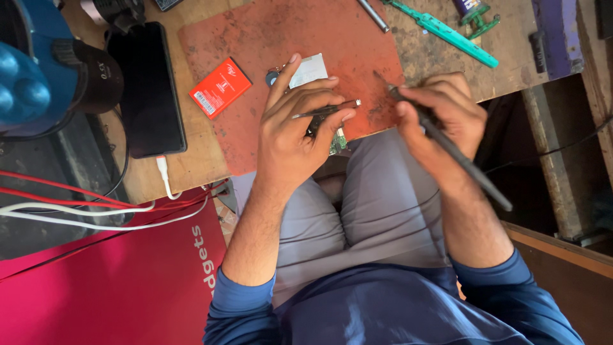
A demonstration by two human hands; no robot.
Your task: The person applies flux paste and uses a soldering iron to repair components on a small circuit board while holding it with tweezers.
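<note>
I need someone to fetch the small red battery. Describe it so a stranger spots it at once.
Start at the worn reddish-brown work mat on the wooden bench. At its left edge, beside the black phone, lies the flat red rectangular battery, tilted. It is the only bright red slab there, left of the left hand.

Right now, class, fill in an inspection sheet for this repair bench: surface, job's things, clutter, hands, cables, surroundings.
Surface: worn wooden bench under a stained red rubber mat.
Job's things: small green circuit board, thin dark tweezers, long dark metal-tipped tool.
Clutter: red flat battery pack, black smartphone, green plastic tool, white card.
Hands: left hand holds board and tweezers; right hand grips the long tool.
Cables: white charging cable in the phone; red and white wires.
Surroundings: blue microscope, red box.
</note>
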